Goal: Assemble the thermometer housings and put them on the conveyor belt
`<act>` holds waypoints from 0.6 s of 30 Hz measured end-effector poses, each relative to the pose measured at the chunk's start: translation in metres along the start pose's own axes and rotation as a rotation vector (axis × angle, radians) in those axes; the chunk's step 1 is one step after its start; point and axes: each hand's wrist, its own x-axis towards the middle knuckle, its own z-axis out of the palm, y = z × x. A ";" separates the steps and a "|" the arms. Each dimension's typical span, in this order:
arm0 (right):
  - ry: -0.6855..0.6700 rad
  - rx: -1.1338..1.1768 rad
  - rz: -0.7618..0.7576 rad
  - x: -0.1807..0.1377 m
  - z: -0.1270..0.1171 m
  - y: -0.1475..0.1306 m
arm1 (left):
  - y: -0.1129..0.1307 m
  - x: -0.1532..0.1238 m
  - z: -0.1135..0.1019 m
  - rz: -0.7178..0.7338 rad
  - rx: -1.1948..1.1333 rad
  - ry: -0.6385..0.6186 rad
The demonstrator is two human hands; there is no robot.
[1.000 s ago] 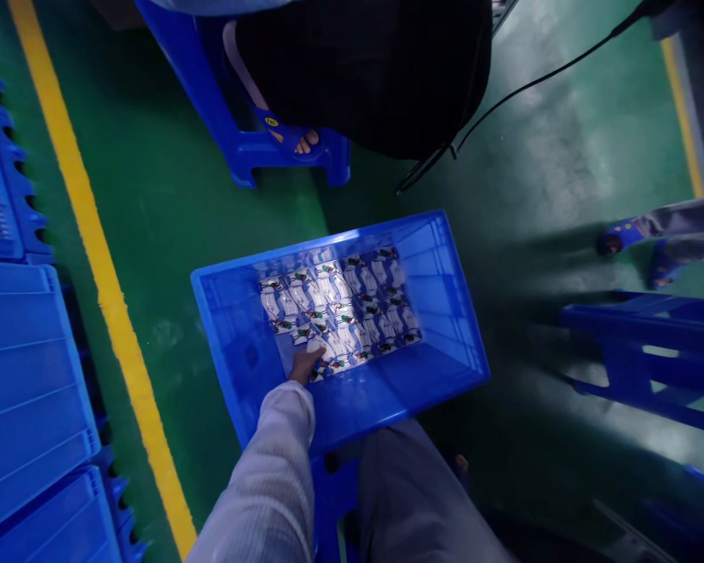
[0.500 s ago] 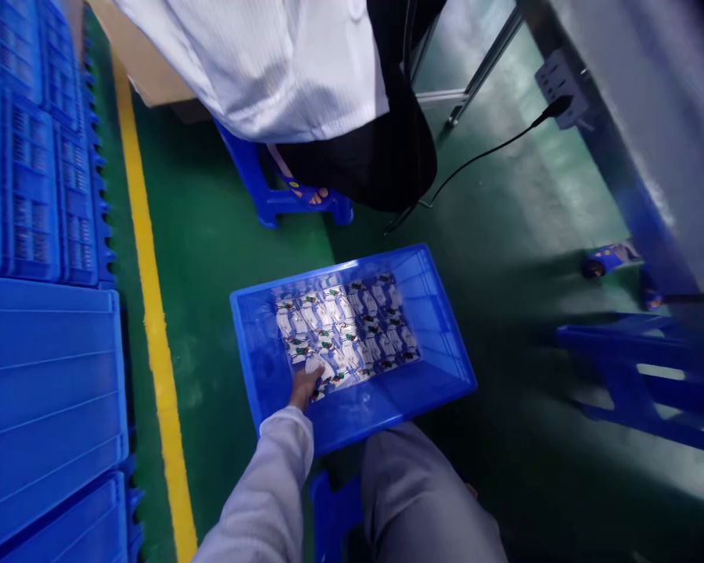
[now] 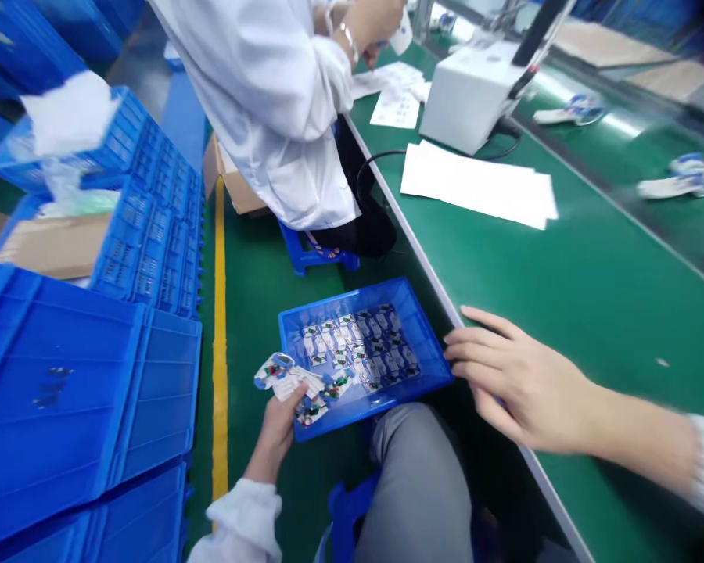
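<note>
My left hand (image 3: 278, 428) is closed on a bunch of small white packets (image 3: 296, 385) with coloured parts, held above the near left corner of a blue crate (image 3: 428, 350) on the floor. More of the same packets (image 3: 357, 348) lie in rows inside the crate. My right hand (image 3: 513, 383) rests at the near edge of the green table (image 3: 592, 289), fingers stretched out and apart, holding nothing.
A person in a white coat (image 3: 270, 94) sits on a blue stool (image 3: 314, 254) ahead, hands at the table. On the table stand a white machine (image 3: 472, 94) and white sheets (image 3: 481, 184). Stacked blue crates (image 3: 82, 367) line the left beyond a yellow floor line (image 3: 219, 336).
My left hand has lifted a bunch of packets out of the crate. The view swung up, bringing the table and my right hand into sight.
</note>
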 end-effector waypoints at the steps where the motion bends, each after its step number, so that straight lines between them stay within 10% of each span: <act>1: 0.037 -0.012 -0.012 0.000 0.001 0.001 | 0.018 -0.016 -0.007 0.046 -0.028 0.001; 8: 0.236 -0.144 -0.001 -0.024 0.000 0.001 | 0.106 -0.118 -0.057 0.335 -0.140 0.052; 18: 0.220 -0.207 0.393 -0.164 -0.083 -0.012 | 0.104 -0.169 -0.074 0.375 -0.236 0.072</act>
